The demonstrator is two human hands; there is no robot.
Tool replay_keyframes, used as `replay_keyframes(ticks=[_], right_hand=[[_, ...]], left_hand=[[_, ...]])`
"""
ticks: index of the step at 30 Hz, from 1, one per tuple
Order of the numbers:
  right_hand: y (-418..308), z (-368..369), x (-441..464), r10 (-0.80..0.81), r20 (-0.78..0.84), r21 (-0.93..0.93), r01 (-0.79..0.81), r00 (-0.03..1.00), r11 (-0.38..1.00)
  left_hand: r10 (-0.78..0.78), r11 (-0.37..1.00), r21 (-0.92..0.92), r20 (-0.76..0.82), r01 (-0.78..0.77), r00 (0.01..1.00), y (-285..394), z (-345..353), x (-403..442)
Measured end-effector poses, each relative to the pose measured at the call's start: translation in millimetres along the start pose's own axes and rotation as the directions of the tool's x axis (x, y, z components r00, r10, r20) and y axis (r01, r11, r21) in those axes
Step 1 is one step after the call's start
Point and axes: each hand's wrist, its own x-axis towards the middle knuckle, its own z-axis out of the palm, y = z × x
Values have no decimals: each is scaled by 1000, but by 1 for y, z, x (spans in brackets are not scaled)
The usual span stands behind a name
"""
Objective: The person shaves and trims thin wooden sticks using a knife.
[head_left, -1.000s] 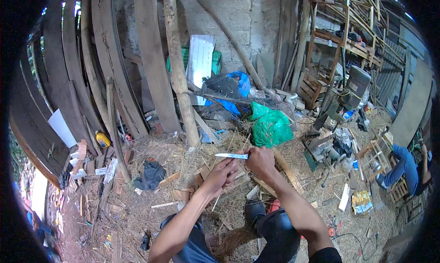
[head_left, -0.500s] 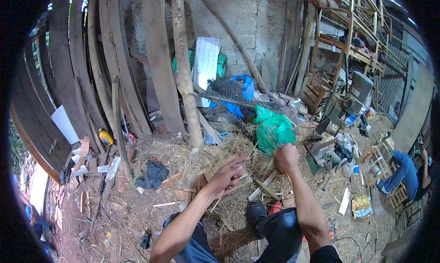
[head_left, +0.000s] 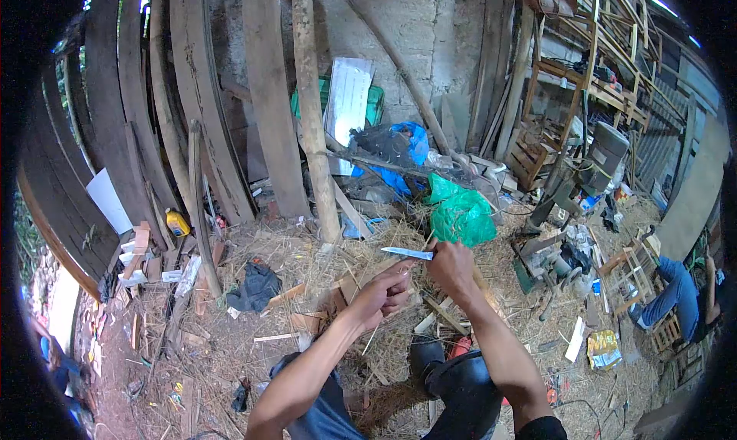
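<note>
My right hand (head_left: 451, 270) is closed round the handle of a knife (head_left: 407, 252), its bright blade pointing left. The handle itself is hidden in the fist. My left hand (head_left: 381, 298) is just left of it, fingers curled and index finger stretched towards the blade. A thin pale strip (head_left: 371, 339) shows below the left palm and seems pinched in that hand; its upper part is hard to make out. The blade crosses just above the left fingertip; whether they touch, I cannot tell. Behind the right hand lies a green plastic bag (head_left: 463, 216).
Straw and wood scraps cover the ground. A wooden pole (head_left: 313, 133) stands ahead, with planks (head_left: 196, 79) leaning left. A dark cloth (head_left: 256, 288) lies at left, a yellow bottle (head_left: 177, 223) beyond. A machine (head_left: 606, 156) and another person's leg (head_left: 669, 293) are at right.
My right hand has moved left, towards my left hand, and the knife blade now shows plainly across the left fingertip. My left hand's fingers have curled in more.
</note>
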Motion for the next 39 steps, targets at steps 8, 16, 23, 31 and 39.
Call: replay_keyframes(ticks=[8,16,23,31,39], right_hand=[[62,8,8,369,-128,-20,-375,920,927],[6,9,-6,-160,-53,78,163,986,983],[47,11,8,171,-62,19,-170,983,985],[7,7,-7,-89,-138,157,110,986,981],[25,15,8,94,-13,16,-94,996,995]], left_hand=[[11,1000,9,113,-12,994,-1,-3,-7],[-42,990,-135,8,43,999,-5,-4,3],[16,999,31,109,-19,994,0,-2,-9],[80,995,54,40,-83,996,-2,-4,0],[82,996,26,15,-82,997,-4,-4,-1]])
